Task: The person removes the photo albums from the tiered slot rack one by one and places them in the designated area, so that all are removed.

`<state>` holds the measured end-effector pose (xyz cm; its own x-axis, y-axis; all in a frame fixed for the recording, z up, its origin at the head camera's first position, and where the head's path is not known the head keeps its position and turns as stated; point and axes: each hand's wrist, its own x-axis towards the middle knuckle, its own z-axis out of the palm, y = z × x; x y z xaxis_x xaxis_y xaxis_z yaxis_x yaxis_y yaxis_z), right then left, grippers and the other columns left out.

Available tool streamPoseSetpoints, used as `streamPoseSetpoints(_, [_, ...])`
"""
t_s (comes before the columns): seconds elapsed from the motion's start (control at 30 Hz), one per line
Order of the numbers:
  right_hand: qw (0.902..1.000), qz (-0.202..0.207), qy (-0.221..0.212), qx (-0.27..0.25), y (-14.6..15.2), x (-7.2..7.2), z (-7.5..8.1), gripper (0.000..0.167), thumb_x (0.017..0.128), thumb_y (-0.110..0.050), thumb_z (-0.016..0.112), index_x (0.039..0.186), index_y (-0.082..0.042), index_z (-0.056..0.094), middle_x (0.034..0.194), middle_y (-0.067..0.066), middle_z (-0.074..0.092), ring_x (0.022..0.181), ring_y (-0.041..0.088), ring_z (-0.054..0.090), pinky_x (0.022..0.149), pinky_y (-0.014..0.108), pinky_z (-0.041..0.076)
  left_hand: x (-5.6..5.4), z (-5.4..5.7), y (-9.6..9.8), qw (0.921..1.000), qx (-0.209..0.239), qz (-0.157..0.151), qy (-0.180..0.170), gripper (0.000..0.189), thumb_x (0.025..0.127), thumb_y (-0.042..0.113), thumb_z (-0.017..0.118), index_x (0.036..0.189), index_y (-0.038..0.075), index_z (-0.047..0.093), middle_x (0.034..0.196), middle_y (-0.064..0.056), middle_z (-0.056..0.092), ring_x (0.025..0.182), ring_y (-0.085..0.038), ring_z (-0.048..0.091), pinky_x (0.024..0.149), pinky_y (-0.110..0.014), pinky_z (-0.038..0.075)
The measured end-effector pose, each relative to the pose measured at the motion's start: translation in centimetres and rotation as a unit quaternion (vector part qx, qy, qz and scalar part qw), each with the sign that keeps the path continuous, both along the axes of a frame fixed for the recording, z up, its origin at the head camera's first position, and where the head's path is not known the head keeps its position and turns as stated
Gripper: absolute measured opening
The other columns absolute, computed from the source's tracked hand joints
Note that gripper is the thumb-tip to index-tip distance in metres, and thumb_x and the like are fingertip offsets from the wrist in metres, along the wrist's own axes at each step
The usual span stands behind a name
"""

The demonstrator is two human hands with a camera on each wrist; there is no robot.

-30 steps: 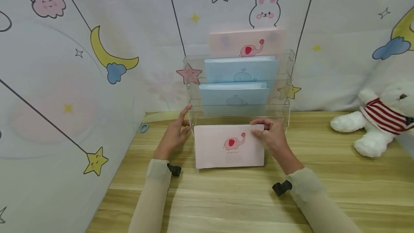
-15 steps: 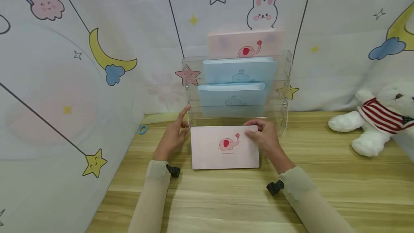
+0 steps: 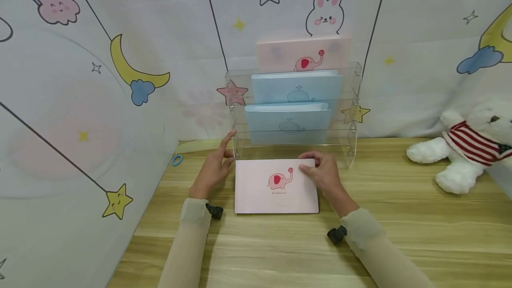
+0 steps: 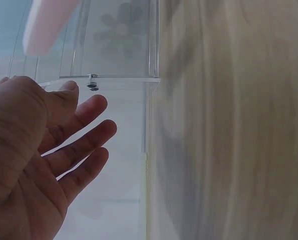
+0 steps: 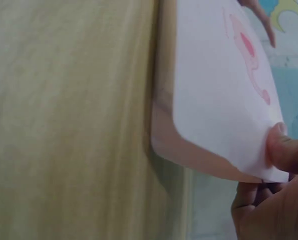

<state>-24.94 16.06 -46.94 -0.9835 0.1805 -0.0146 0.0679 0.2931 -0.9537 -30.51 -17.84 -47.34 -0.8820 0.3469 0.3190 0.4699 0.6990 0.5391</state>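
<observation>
A pink booklet with a red-eared elephant on its cover is just in front of a clear tiered rack. My right hand pinches its upper right corner, thumb on the cover and fingers behind, as the right wrist view also shows. The booklet's lower edge is at the wooden tabletop. At the rack's left side is my left hand, its index finger reaching up along the side panel. In the left wrist view the left hand's fingers are spread and fairly straight beside the clear panel.
Two blue whale booklets, an upper blue booklet and a lower blue booklet, stand in the rack before another pink booklet. A blue ring lies left. A white teddy bear sits right. Printed cloth hangs behind.
The pink booklet has shifted left and toward me, and its top edge has dropped lower. My right hand has moved with it. The left hand stays at the rack's side.
</observation>
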Motion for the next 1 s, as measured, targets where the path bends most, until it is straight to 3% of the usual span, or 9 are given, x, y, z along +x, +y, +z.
streamPoseSetpoints(0.47, [0.998,0.006,0.041,0.047,-0.6,-0.8,-1.4,0.021,0.092,0.0,0.082,0.112,-0.007,0.081,0.119,0.015,0.072,0.096,0.023,0.049,0.071,0.028,0.038,0.0,0.0,0.1,1.0,0.0,0.005,-0.004,0.097,0.103,-0.002,0.067,0.171,0.045,0.015,0.107,-0.015,0.078,0.101,-0.034,0.075,0.096,-0.057,0.059])
streamPoseSetpoints(0.57, [0.9971,0.016,0.05,0.056,-0.6,-0.9,-1.7,0.018,0.093,-0.001,0.082,0.109,-0.009,0.082,0.116,0.013,0.072,0.091,0.024,0.045,0.071,0.03,0.034,-0.1,-0.1,0.0,1.0,0.001,0.005,-0.004,0.098,0.103,-0.002,0.067,0.171,0.046,0.014,0.107,-0.015,0.078,0.101,-0.034,0.076,0.095,-0.056,0.059])
streamPoseSetpoints(0.63, [0.9963,0.025,0.052,0.064,-0.5,-0.9,-1.8,0.013,0.094,-0.004,0.082,0.105,-0.01,0.084,0.102,0.011,0.068,0.086,0.024,0.041,0.07,0.031,0.031,-0.1,0.0,0.0,1.0,0.003,0.005,-0.007,0.099,0.103,-0.002,0.067,0.171,0.046,0.014,0.108,-0.016,0.078,0.101,-0.034,0.076,0.095,-0.056,0.059])
streamPoseSetpoints(0.77, [0.9949,0.036,0.049,0.08,-0.5,-0.9,-2.0,0.005,0.095,-0.008,0.082,0.098,-0.01,0.085,0.095,0.01,0.07,0.085,0.025,0.043,0.074,0.033,0.033,0.0,0.0,0.0,0.9999,0.006,0.005,-0.007,0.099,0.103,-0.003,0.066,0.171,0.046,0.014,0.109,-0.017,0.078,0.101,-0.035,0.075,0.093,-0.055,0.059])
streamPoseSetpoints(0.87, [0.9941,0.041,0.037,0.093,-0.4,-1.1,-2.2,0.005,0.095,-0.009,0.082,0.097,-0.012,0.086,0.106,0.011,0.077,0.09,0.025,0.048,0.078,0.037,0.036,-0.1,-0.1,0.0,0.9999,0.006,0.006,-0.008,0.099,0.103,-0.003,0.067,0.171,0.047,0.015,0.109,-0.017,0.078,0.102,-0.035,0.075,0.094,-0.056,0.059])
streamPoseSetpoints(1.0, [0.9927,0.043,0.02,0.111,-0.3,-1.3,-2.6,0.005,0.093,-0.013,0.085,0.098,-0.014,0.086,0.108,0.011,0.078,0.09,0.026,0.05,0.077,0.037,0.037,-0.2,-0.1,0.0,0.9999,0.005,0.009,-0.012,0.098,0.103,-0.002,0.066,0.17,0.048,0.014,0.109,-0.016,0.078,0.104,-0.036,0.076,0.097,-0.057,0.059])
